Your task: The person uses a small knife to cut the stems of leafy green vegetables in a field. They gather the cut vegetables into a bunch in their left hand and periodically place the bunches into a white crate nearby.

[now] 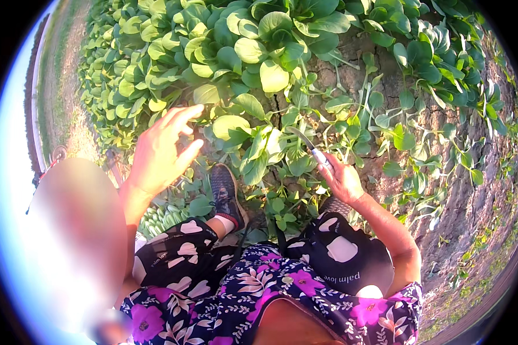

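My left hand (pixel 164 144) is raised with its fingers apart and nothing in them. It is beside the leafy green plants, which look like bok choy (pixel 203 47). My right hand (pixel 343 179) grips the pale handle of a small sickle (pixel 303 138). Its curved blade points up and left among the leaves. Between the hands, a clump of bok choy leaves (pixel 259 151) spreads low over the soil; its base is hidden.
Near my left knee lies a heap of bok choy (pixel 166 221) with pale stalks. My shoe (pixel 224 189) stands beside the clump. Loose leaves (pixel 414 146) litter the cracked soil (pixel 453 220) at right. A dirt path (pixel 71 77) runs along the left.
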